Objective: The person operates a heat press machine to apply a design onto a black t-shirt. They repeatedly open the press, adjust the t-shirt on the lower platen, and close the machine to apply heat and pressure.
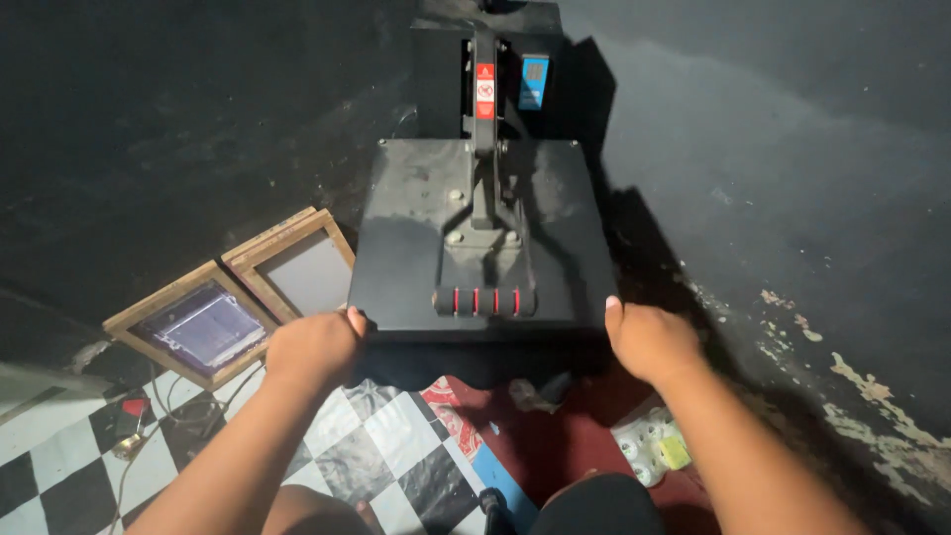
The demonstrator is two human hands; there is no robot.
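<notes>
A black heat press (406, 248) stands in front of me, its flat top plate closed and its handle with red-ringed grip (484, 301) pointing toward me. My left hand (313, 347) grips the front left corner of the plate. My right hand (646, 339) grips the front right corner, thumb on top. Both hands hold the press by its front edge.
Two wooden screen-printing frames (203, 322) lean against the dark wall at left. Below lies a black-and-white chequered floor (59, 446) with cables and a small red-topped item (132, 408). A red mat (555, 446) and a white patterned bag (649, 446) lie under the press front.
</notes>
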